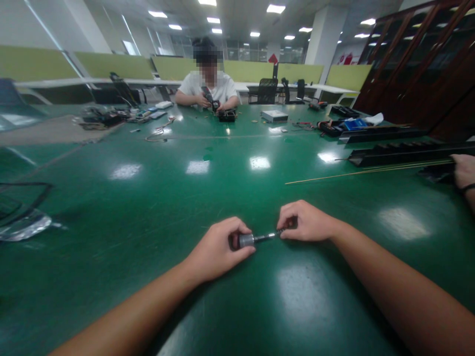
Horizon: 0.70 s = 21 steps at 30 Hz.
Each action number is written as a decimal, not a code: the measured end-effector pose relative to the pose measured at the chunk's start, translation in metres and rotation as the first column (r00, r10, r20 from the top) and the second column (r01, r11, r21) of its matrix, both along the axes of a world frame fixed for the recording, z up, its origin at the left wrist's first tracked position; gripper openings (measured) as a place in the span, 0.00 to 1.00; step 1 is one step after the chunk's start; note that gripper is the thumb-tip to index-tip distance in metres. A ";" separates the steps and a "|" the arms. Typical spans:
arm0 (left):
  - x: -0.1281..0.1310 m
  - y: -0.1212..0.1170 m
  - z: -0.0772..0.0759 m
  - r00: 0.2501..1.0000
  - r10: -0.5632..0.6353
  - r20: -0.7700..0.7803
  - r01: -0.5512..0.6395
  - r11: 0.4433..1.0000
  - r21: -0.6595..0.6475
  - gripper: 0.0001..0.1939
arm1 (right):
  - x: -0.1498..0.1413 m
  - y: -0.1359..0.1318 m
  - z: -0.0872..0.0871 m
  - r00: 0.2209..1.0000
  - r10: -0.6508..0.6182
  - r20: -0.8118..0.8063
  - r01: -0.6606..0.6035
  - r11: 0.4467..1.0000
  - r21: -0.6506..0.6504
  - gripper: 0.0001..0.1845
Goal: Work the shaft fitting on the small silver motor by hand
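Observation:
Above the green table, my left hand point(222, 247) is closed around a grey cylinder with a thin metal shaft point(246, 241); it may be a small tool or a motor, I cannot tell which. The shaft sticks out to the right, nearly level. At its far end, my right hand point(302, 222) pinches a small dark, ribbed end piece point(281, 231) between thumb and fingers. Whether that piece is joined to the shaft cannot be made out. My left fingers hide part of the cylinder.
Another person point(208, 89) handles a dark device across the green table point(156, 267). At the right edge, a co-worker's hand point(464, 170) is near thin yellowish rods point(352, 174) and black trays point(401, 152). A silver box point(274, 116) and cables point(159, 131) lie farther back.

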State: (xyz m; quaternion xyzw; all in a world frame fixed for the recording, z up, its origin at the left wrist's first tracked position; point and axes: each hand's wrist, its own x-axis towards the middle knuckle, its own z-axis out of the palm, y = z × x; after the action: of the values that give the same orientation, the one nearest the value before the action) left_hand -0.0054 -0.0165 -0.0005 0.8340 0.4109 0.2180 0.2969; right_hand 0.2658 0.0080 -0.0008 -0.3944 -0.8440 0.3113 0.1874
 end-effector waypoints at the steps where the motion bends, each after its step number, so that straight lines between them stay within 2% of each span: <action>1: 0.000 0.000 0.000 1.000 -0.001 0.001 0.001 1.000 0.002 0.09 | 0.000 0.000 0.000 1.000 0.002 -0.002 -0.002 1.000 -0.001 0.05; 13: 0.000 0.000 -0.001 1.000 -0.001 0.001 0.001 1.000 0.001 0.09 | -0.006 -0.005 0.005 0.999 0.040 -0.030 -0.041 0.999 -0.034 0.06; 17: 0.001 0.000 -0.003 1.000 0.004 -0.012 -0.004 1.000 0.007 0.09 | -0.024 -0.011 0.002 0.999 0.037 -0.023 -0.036 0.999 0.035 0.06; 21: 0.000 0.001 -0.002 1.000 0.002 0.022 -0.003 0.997 0.073 0.08 | -0.052 -0.017 -0.006 0.998 0.018 -0.058 -0.006 0.977 0.212 0.04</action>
State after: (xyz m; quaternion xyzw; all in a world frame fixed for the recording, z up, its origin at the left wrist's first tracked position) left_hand -0.0056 -0.0157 -0.0025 0.8413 0.4003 0.2426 0.2705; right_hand 0.2141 -0.0085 -0.0069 -0.3576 -0.8688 0.2324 0.2517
